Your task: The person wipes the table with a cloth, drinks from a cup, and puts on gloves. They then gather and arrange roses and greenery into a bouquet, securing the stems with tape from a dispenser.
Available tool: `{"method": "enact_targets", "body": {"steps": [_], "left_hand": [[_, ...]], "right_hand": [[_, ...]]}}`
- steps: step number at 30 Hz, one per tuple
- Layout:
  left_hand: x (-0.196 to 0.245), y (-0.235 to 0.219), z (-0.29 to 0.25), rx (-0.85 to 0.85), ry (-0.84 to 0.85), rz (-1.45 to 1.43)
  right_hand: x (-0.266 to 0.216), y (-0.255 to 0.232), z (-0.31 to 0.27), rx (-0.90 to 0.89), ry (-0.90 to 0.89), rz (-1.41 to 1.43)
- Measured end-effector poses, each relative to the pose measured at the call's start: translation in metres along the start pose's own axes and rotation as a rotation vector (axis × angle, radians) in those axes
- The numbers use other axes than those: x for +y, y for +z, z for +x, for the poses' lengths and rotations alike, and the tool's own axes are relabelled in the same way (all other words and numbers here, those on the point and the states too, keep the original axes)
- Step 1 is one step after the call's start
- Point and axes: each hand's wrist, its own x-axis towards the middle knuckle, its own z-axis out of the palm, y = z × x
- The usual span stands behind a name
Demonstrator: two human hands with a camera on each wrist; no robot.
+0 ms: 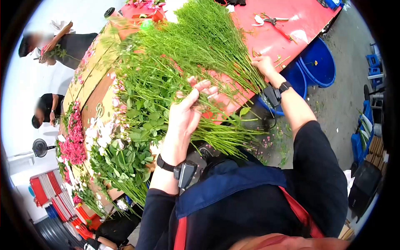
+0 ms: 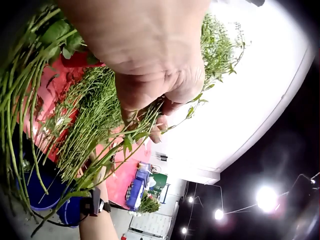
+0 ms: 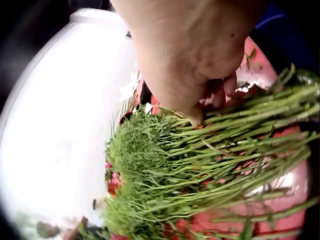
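A broad spread of feathery filler greenery (image 1: 208, 37) lies on the red tabletop, its thin stems toward the person. My right hand (image 1: 264, 66) is at the far side of these stems. In the right wrist view its thumb and curled fingers pinch stems at the edge of the greenery (image 3: 200, 165). My left hand (image 1: 185, 110), palm turned up, is over the leafy rose stems (image 1: 146, 108). The left wrist view shows its fingers curled round a few thin leafy sprigs (image 2: 120, 150), which trail downward.
Red-handled pruning shears (image 1: 279, 27) lie on the red table (image 1: 266, 41). Blue buckets (image 1: 321, 62) stand on the floor beside it. Deep pink flowers (image 1: 73, 139) and white ones line the left side. Two people are across the table, and a fan (image 1: 40, 147) stands behind.
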Motion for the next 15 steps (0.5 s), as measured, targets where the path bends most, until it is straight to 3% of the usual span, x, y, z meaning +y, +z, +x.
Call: {"method": "enact_targets", "body": {"steps": [2, 3, 4, 6, 10, 12, 15], "left_hand": [[0.001, -0.005, 0.000, 0.028, -0.010, -0.001], [0.000, -0.008, -0.001, 0.043, -0.015, 0.000], [-0.002, -0.012, -0.001, 0.039, -0.026, 0.001], [-0.010, -0.019, 0.001, 0.088, -0.066, -0.018], [-0.025, -0.020, 0.008, 0.076, -0.011, -0.030], [-0.029, -0.016, 0.008, 0.137, -0.036, -0.052], [-0.035, -0.011, 0.002, 0.116, -0.103, 0.015]], "right_hand": [[0.000, -0.001, -0.003, 0.072, 0.103, 0.239], [-0.030, -0.018, -0.023, 0.151, -0.031, 0.172], [-0.030, -0.022, -0.025, 0.173, -0.101, 0.248], [-0.049, -0.035, -0.042, 0.237, 0.024, 0.338], [-0.089, -0.059, -0.090, 0.253, -0.184, 0.508], [-0.117, -0.061, -0.131, 0.214, -0.133, 0.576], [-0.118, -0.041, -0.175, 0.171, -0.192, 0.490]]}}
